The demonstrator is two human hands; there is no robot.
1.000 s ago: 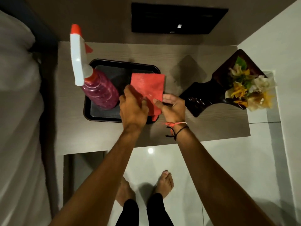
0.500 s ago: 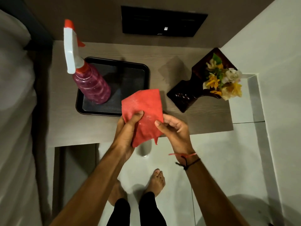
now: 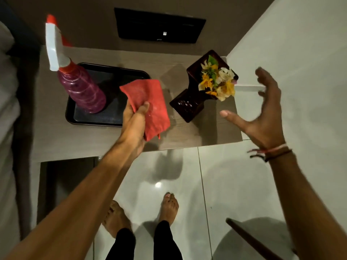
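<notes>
Cloth red, soft, light, limp, held just above counter between tray and flower vase, left hand fingers curled round its lower-left edge; right hand empty, fingers spread wide; probably safest gripped bunched, not by corner.

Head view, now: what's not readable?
All head view.
Blurred: fingertips of right hand, smeared by motion.
Hidden: lower left of cloth, under left hand.
Hidden: left of tray behind bottle, right corner behind cloth.
Cut off: rod, by bottom edge.
Too small: white mark on panel.
</notes>
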